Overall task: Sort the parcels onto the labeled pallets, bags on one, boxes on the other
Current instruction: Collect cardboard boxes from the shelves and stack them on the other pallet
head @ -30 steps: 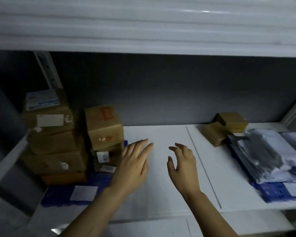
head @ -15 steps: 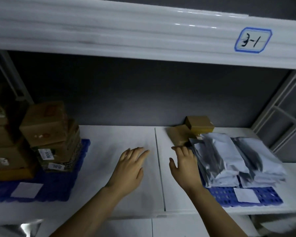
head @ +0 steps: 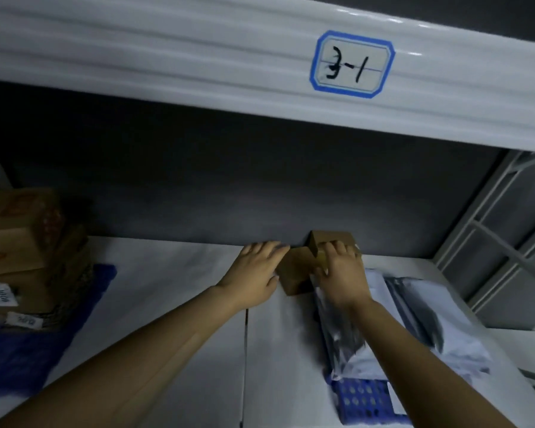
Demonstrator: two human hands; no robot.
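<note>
Two small brown boxes sit at the centre of the frame, at the back of the white shelf [head: 183, 304]: the front box [head: 294, 274] and, touching it behind and to the right, the rear box [head: 329, 237]. They lie just left of the grey bags [head: 414, 319] piled on the right blue pallet [head: 362, 400], so they count as unsorted boxes on the wrong side.

The left hand [head: 254, 273] lies with straight fingers against the front box's left face. The right hand [head: 337, 273] has its fingers curled over the rear box's front top edge. The two hands are close together with the boxes between them. Whether either box is lifted I cannot tell.

Likely risks: squeezing two loose boxes as a pair may let one slip out and fall onto the shelf, since they are offset rather than flush. The right forearm crosses the bags and could drag the slick top one off its pile.

The stacked boxes [head: 28, 242] wait on the left blue pallet [head: 28, 350] at the left edge of the frame. A "3-1" label [head: 352, 64] marks the beam above.

Half a second earlier both hands hovered short of the boxes with spread fingers; now they have reached them, and the view has swung right.
</note>
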